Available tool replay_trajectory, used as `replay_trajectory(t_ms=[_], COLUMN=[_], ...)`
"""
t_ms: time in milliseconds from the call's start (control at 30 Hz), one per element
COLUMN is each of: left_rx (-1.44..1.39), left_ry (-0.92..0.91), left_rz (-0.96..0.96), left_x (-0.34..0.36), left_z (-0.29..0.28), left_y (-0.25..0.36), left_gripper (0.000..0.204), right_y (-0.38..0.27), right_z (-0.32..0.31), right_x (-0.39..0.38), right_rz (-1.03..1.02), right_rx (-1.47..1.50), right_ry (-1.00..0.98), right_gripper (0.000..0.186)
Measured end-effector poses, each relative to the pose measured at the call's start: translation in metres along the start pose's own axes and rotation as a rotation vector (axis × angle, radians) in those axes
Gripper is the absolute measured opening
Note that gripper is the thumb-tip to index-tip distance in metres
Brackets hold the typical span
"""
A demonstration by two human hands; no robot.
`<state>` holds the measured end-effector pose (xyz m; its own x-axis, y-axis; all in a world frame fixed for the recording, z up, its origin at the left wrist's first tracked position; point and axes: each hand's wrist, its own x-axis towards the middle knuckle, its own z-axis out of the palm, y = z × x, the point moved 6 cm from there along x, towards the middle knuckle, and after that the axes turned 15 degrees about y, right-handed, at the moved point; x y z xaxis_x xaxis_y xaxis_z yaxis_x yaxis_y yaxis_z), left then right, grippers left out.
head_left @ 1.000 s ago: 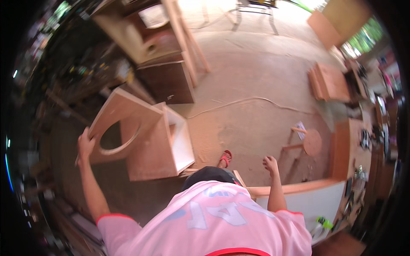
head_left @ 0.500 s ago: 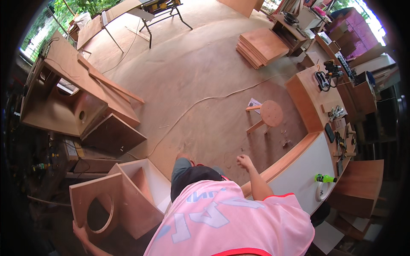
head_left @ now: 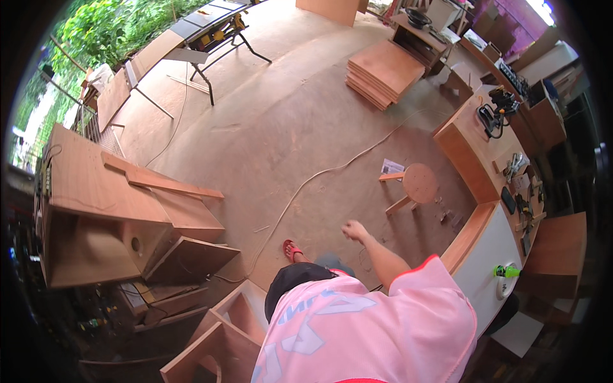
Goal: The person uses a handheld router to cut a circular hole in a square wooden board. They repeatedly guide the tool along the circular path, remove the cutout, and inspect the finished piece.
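My right hand (head_left: 354, 231) is held out in front of my body over the floor, its fingers curled in with nothing visible in them. A low round wooden stool (head_left: 420, 184) stands to its right, a short way off. My left hand is out of view. At my lower left stands a plywood box (head_left: 239, 338) with inner partitions and a round cutout in its front panel. The panel's lower part is cut off by the picture's edge. A foot in a red sandal (head_left: 292, 250) shows ahead of my body.
A pale cable (head_left: 319, 173) runs across the floor. Large plywood cabinets (head_left: 96, 249) stand on the left. Stacked panels (head_left: 386, 73) lie at the far right. A long workbench (head_left: 476, 140) with tools and a green bottle (head_left: 506, 271) lines the right. A folding saw stand (head_left: 220, 38) is far ahead.
My left hand, earlier on the edge of the box's panel, has left view. My body and view have shifted; the box now sits lower in the picture. My right arm reaches further forward.
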<state>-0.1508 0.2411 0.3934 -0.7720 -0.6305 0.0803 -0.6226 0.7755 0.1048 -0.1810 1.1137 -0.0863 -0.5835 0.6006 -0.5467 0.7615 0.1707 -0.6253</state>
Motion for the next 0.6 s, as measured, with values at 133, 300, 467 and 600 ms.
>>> replay_trajectory(t_ms=[133,300,467,600], left_rx=[0.098,0.214,0.224,-0.041], left_ry=[-0.055,-0.072,-0.077,-0.093], left_rz=[0.111,0.245,0.322,0.510], left_x=[-0.014,-0.027,-0.021,-0.008], left_z=[-0.040,-0.106,-0.131,-0.093], left_y=[0.075,0.206,0.362,0.470], left_gripper=[0.044,0.043,0.044,0.041], right_y=[-0.118,-0.176,-0.137,-0.065], right_z=[0.009,0.017,0.006,-0.036], right_x=[0.064,0.120,0.167,0.191], right_rz=[-0.159,-0.226,-0.201,0.140], right_rx=[0.119,0.047,-0.027,0.024], right_ry=[0.044,0.012,0.068,0.010], right_gripper=[0.033,0.036,0.038,0.037])
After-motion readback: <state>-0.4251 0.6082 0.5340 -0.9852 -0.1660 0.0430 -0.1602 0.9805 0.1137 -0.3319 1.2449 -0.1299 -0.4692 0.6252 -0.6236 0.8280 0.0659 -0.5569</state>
